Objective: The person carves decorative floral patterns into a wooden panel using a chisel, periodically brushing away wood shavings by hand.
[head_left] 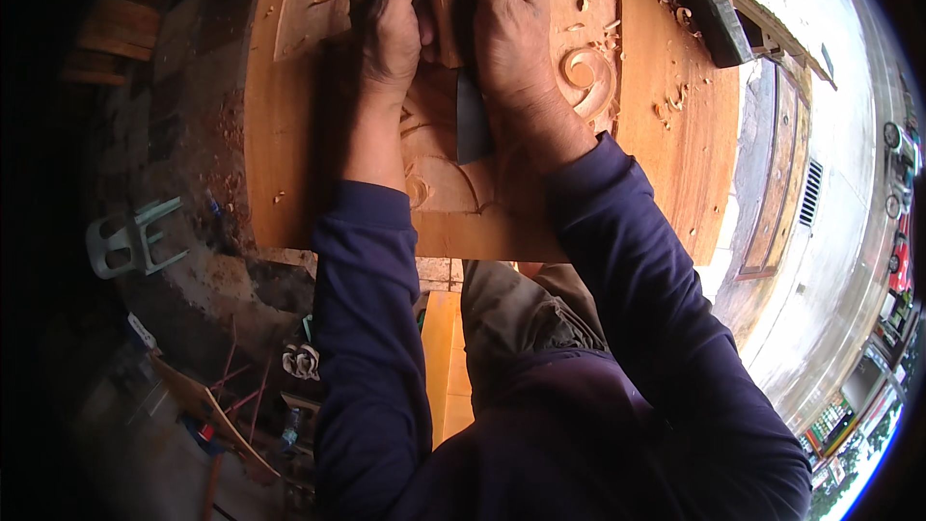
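Note:
A carved wooden panel (670, 164) lies before me, with a raised scroll (590, 80) and other curved relief in its recessed field. Near the top of the view, my left hand (391, 34) and my right hand (509, 34) close from either side around a narrow wooden block (443, 14). Their fingertips partly run out of the picture. A flat dark strip (473, 121) sticks out below the block, by my right wrist, over the carving; I cannot tell whether it is a blade or an abrasive sheet.
Curled wood shavings (666, 111) are scattered over the panel. A dark-edged timber (709, 10) stands at its upper right. A pale green plastic chair (130, 239) is on the floor at left. An old wooden panel (776, 169) lies at right, and vehicles (899, 169) stand beyond.

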Demonstrator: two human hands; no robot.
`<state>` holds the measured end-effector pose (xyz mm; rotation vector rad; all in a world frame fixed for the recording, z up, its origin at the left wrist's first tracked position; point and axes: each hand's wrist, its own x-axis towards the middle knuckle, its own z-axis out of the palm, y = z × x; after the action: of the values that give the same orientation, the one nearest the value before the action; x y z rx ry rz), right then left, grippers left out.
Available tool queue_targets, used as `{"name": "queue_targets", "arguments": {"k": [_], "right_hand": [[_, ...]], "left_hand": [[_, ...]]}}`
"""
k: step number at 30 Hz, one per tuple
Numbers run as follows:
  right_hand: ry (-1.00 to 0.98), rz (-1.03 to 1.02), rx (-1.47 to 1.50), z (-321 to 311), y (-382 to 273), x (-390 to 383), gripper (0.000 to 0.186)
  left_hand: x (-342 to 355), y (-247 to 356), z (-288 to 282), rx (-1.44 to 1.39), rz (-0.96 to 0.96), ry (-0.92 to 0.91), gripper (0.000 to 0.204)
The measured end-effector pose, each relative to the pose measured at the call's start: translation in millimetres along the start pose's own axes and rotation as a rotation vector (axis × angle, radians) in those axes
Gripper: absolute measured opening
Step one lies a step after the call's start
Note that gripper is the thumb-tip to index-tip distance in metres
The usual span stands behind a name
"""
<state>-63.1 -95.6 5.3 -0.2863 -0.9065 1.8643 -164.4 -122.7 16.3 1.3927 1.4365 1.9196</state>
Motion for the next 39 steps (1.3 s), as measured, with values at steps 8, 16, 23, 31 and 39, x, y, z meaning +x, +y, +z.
{"name": "queue_targets", "arguments": {"k": [8, 16, 23, 31, 39], "right_hand": [[0.039, 0.089, -0.044, 0, -10, -8, 0.022], [0.013, -0.032, -0.054, 8, -14, -18, 0.021], [0.131, 0.079, -0.104, 6, -4, -17, 0.027], [0.142, 0.075, -0.095, 14, -23, -27, 0.032], [0.130, 0.017, -0.100, 8, -28, -35, 0.039]], "left_hand": [[1, -4, -4, -0.005, 0.051, -0.013, 0.039], [-3, 1, -7, -0.144, -0.130, -0.031, 0.032], [-7, 10, -11, -0.044, -0.110, -0.080, 0.039], [-9, 5, -10, -0.261, -0.276, -0.147, 0.041], [-9, 21, -8, -0.349, -0.331, -0.254, 0.041]]}}
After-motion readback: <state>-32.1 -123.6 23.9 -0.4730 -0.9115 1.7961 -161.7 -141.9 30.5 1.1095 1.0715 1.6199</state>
